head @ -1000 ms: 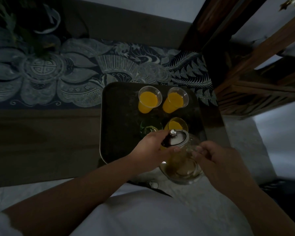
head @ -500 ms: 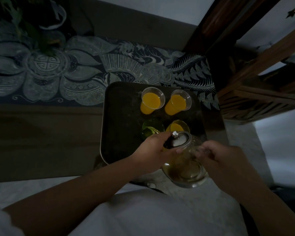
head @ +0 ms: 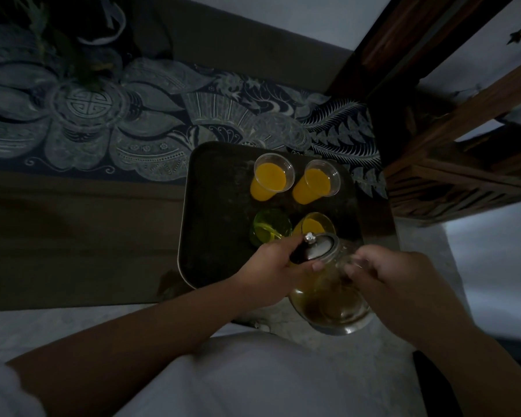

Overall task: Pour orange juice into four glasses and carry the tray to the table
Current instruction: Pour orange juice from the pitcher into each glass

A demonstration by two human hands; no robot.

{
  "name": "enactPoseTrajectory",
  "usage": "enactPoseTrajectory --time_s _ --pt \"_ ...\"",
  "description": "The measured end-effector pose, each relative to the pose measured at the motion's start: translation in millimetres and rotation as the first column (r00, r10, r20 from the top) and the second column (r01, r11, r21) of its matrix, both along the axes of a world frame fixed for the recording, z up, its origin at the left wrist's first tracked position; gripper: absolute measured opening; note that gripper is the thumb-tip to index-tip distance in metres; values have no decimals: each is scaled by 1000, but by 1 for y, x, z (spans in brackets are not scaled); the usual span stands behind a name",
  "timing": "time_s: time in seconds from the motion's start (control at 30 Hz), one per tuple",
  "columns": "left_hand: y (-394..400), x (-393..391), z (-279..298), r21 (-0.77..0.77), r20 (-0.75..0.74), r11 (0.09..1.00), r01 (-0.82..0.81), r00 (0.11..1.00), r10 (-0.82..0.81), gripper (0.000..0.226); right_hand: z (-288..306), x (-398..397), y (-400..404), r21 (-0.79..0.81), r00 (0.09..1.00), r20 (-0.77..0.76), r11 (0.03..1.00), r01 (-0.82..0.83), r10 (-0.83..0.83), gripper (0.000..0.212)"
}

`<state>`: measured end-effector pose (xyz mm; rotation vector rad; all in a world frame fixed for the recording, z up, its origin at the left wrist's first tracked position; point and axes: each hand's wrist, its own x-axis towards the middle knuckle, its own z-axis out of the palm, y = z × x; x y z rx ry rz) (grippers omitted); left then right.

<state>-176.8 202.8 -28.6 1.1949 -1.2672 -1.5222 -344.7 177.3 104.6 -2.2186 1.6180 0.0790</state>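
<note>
1. The left hand [head: 278,266] curls round the lid end of a glass jug [head: 328,291], thumb by the metal lid [head: 321,246].
2. The right hand [head: 400,284] grips the jug's handle side with bent fingers; the handle itself is hidden.
3. Just beyond both hands lies the dark tray [head: 217,212] with four glasses.
4. The two far glasses [head: 272,177] and the near-right glass [head: 316,225] hold orange juice; the near-left glass [head: 271,227], just past the left hand, looks nearly empty.
5. To pour well, I judge the spout should come right over that last glass, the lid pressed down, the jug tipped slowly since little juice seems left.
6. Carrying comes afterwards.
</note>
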Motion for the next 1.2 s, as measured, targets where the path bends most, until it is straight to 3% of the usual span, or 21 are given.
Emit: enactPoseTrajectory --time_s 0.27,0.63,1.2 --pt "4 -4 -3 50 -56 999 -17 998 20 39 6 9 1 0 999 -53 1000 5 -5 29" --pt "3 -9 -6 69 -157 996 -49 986 60 28 7 12 -2 -55 996 -80 998 -34 30 28" --pt "4 -7 -10 77 -143 995 -65 987 75 21 10 21 -1 -39 995 -90 999 -35 31 28"
